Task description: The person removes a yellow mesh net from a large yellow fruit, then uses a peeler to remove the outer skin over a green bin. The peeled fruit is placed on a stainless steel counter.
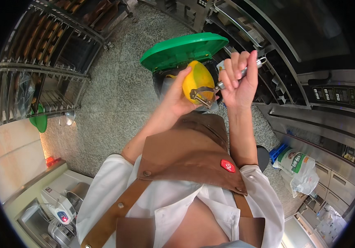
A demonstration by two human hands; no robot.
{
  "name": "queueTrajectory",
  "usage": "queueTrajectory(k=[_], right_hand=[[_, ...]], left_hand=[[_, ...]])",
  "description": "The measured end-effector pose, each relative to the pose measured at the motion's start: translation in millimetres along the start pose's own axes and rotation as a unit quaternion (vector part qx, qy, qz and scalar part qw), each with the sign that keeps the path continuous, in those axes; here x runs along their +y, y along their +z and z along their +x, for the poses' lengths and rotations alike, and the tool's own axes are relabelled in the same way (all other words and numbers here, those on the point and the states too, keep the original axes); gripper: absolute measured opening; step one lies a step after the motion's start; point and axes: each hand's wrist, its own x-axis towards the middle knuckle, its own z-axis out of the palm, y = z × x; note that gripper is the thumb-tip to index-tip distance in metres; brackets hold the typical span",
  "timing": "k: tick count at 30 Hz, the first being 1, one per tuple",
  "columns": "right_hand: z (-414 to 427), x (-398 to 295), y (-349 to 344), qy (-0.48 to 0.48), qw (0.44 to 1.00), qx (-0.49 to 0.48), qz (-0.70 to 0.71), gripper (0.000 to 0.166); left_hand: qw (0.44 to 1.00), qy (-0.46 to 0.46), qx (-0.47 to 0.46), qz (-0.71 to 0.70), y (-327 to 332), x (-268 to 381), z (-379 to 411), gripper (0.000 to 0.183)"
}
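Note:
A yellow mango with a green patch (203, 76) rests in my left hand (177, 94), whose fingers wrap its left side and underside. My right hand (239, 79) grips the metal handle of a Y-shaped peeler (203, 95). The peeler's head lies against the lower part of the mango. Both hands are above a bin lined with a black bag, its green lid (185, 49) raised behind the fruit. Inside the bin, partly hidden by my hands, are translucent plastic and a yellow strip.
At the left stands a metal rack (41, 66) holding trays. Ovens with a control panel (335, 95) line the right side. A filled white bag (297, 167) sits on the floor at lower right. A white stand mixer (58, 203) is at lower left.

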Motion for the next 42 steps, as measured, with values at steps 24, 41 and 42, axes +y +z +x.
queueTrajectory(k=[24,41,42], right_hand=[[-10.2,-16.5,3.6,-0.019,0.995,-0.023,-0.09,0.045],[12.3,-28.6,-9.1,0.103,0.99,-0.058,0.076,0.042],[13.5,-29.0,-11.8,0.106,0.989,-0.043,0.092,0.042]], left_hand=[[0.998,-0.001,-0.054,-0.037,-12.8,-19.0,-4.6,0.069],[0.961,-0.203,-0.179,0.058,-13.0,-28.7,-10.6,0.077],[0.96,-0.207,-0.179,0.068,-12.6,-28.9,-11.2,0.078]])
